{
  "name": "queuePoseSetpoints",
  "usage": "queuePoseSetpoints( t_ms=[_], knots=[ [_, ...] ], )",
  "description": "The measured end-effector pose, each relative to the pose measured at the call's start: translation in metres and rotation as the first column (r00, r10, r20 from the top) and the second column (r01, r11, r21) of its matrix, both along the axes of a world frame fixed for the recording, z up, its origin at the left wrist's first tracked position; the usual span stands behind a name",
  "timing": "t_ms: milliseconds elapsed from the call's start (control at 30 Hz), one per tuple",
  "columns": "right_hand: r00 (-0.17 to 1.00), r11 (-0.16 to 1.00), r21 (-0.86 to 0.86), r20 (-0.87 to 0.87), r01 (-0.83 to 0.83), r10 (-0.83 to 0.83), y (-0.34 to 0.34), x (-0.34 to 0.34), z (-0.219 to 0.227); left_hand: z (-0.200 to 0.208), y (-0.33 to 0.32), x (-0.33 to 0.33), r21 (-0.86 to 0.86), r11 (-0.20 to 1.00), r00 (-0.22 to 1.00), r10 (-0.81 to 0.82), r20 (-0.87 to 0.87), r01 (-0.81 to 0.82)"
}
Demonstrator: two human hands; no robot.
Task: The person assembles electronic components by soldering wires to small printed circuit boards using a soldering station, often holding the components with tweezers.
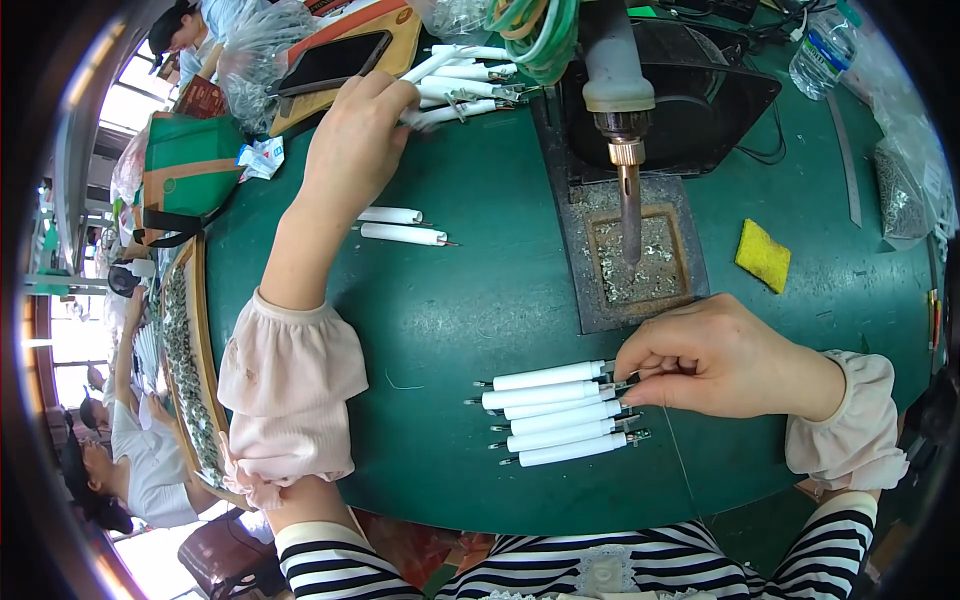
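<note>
The left hand [360, 135], fingers bent — grip unclear — is at a heap of slim white cylindrical tubes [468, 72], top centre. At lower centre, the right hand [705, 355] pinches thumb and forefinger together — on what, I cannot tell — beside a row of white wire-ended tubes [562, 418].

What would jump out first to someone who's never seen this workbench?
Probably the big soldering iron, pointing tip-down over a speckled tray beyond the right hand. Next, the row of white tubes near the front edge, with that hand at its right end, and the bright yellow sponge right of the tray. The left hand is at another white bundle farther back.
</note>
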State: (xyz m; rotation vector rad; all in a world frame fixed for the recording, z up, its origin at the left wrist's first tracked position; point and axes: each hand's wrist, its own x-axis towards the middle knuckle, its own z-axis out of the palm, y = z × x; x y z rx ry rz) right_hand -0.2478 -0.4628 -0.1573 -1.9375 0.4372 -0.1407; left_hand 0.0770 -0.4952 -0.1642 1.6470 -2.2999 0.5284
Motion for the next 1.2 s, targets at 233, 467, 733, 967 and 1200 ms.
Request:
queuePoseSetpoints(
  t_ms=[233,467,733,967,1200],
  knots=[
    [1.000,1.000,0.003,0.017,-0.003,0.003,0.000,0.000,-0.002,0.004,0.008,0.002,0.083,0.996,0.998,-0.038,0.040,0.035],
    [1.000,1.000,0.000,0.023,-0.001,0.001,0.002,-0.001,-0.002,0.022,0.039,-0.020,0.175,0.983,0.976,-0.018,-0.216,0.056],
    [0.944,0.949,0.051,0.100,0.311,-0.315,0.013,0.000,0.007,0.043,0.089,-0.084,0.261,0.917,0.922,-0.213,-0.322,0.303],
    [0.933,0.874,0.378,0.066,0.305,-0.354,0.021,0.005,0.002,0.045,0.113,-0.120,0.258,0.848,0.845,-0.335,-0.417,0.463],
    [0.936,0.892,0.379,0.146,0.245,-0.319,0.019,-0.001,0.003,0.039,0.115,-0.122,0.210,0.852,0.831,-0.366,-0.418,0.480]
  ],
)
